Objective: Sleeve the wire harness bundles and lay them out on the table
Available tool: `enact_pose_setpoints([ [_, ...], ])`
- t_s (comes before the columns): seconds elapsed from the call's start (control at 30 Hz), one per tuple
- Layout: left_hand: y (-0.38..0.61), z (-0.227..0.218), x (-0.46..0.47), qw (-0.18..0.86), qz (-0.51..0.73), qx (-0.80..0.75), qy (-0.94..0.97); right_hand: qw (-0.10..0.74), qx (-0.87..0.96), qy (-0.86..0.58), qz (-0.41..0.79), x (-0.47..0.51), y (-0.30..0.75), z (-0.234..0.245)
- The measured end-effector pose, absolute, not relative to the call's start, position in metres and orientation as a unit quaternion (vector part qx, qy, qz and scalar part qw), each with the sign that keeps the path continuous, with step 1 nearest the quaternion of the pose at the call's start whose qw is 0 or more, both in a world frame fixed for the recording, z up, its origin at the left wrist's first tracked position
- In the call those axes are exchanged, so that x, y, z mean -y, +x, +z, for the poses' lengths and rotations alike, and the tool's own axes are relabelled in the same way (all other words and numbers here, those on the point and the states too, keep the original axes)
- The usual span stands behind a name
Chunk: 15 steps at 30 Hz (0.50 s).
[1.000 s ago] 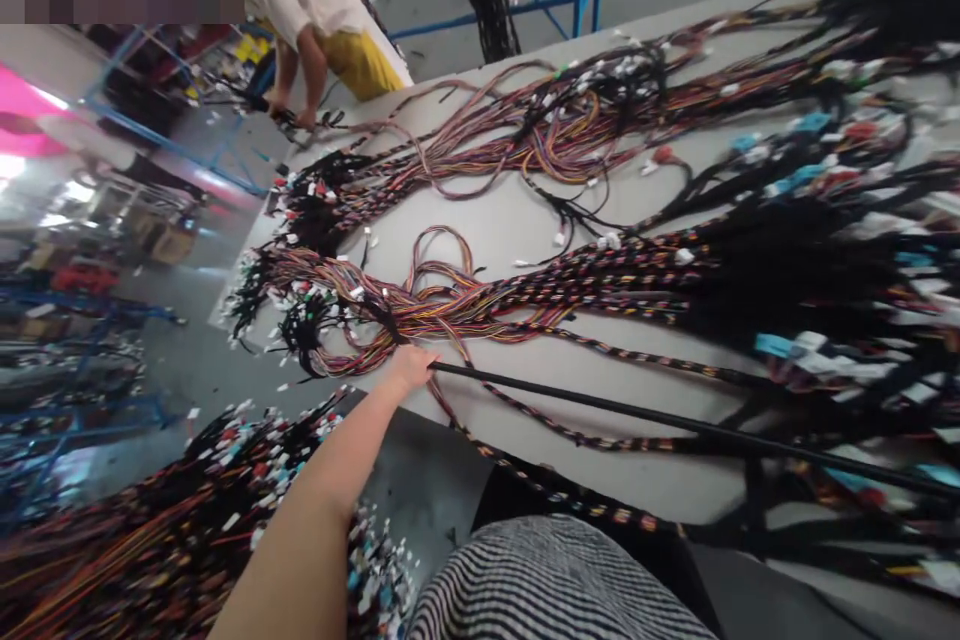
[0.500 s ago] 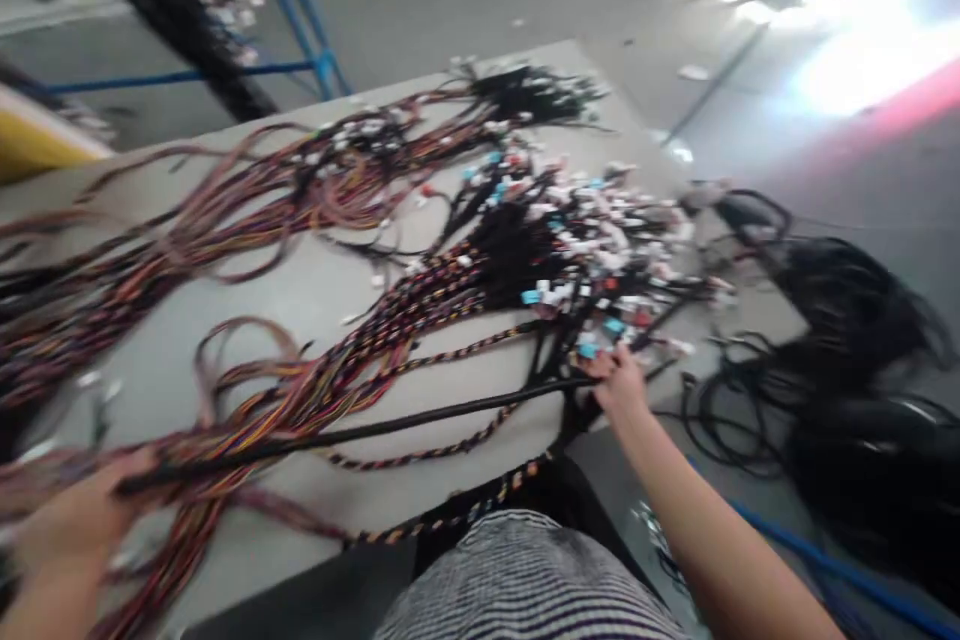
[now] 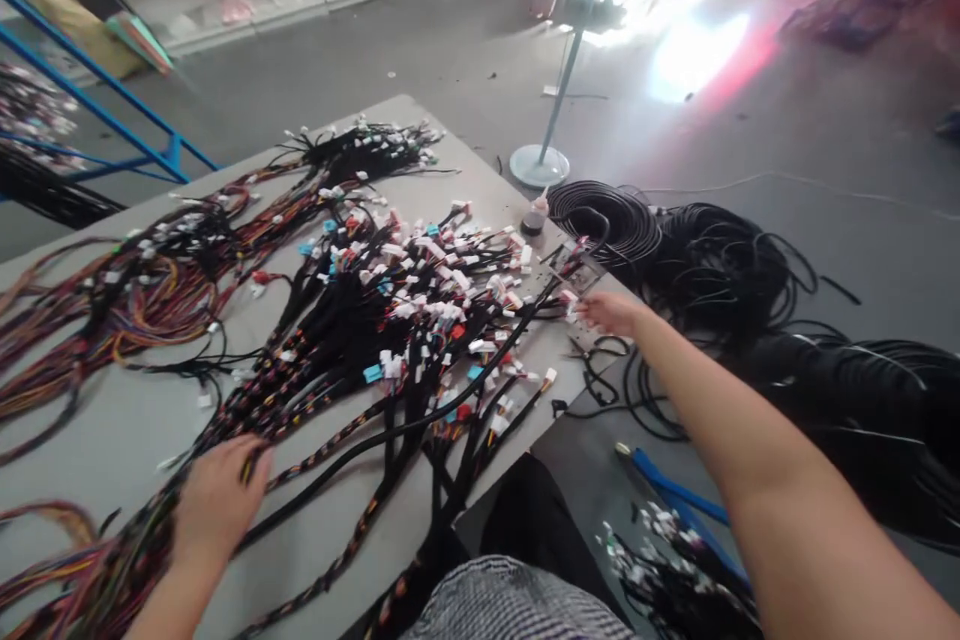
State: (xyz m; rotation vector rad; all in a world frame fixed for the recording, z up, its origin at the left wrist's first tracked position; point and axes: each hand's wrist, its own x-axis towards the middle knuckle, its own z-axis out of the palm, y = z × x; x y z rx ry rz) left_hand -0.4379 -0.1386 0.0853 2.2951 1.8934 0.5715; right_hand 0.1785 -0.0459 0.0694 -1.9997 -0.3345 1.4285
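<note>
Many wire harnesses with white, blue and red connectors lie spread over a grey table. My left hand rests with fingers curled on a braided bundle near the table's front, beside a long black tube. My right hand reaches to the table's right corner, fingers closed round the far end of that black tube among the connectors.
Coils of black cable lie on the floor right of the table. A fan stand base and a small bottle are near the far corner. Blue rack bars and shelves stand behind. Blue-handled pliers lie below.
The view has swung right from the table's left end to its right end. My right hand has moved along the black tube toward the right corner. My left hand now lies on the bundle.
</note>
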Motion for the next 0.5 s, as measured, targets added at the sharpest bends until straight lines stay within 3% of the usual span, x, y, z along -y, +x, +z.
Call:
enact_pose_setpoints([
  [0.07,-0.348,0.074,0.101,0.067,0.211,-0.583,0.782,0.299,0.149,-0.681,0.652,0.044,0.188,0.056],
  [0.13,-0.25,0.071,0.065,0.142,0.232,-0.536,0.799,0.298,0.172,-0.63,0.696,0.058,0.198,0.045],
  [0.33,-0.003,0.051,-0.028,0.41,0.217,-0.488,0.74,0.209,0.226,-0.624,0.718,0.165,0.21,0.024],
  [0.5,0.075,0.023,-0.073,0.71,0.094,-0.502,0.484,0.091,0.288,-0.683,0.665,0.174,0.14,0.009],
])
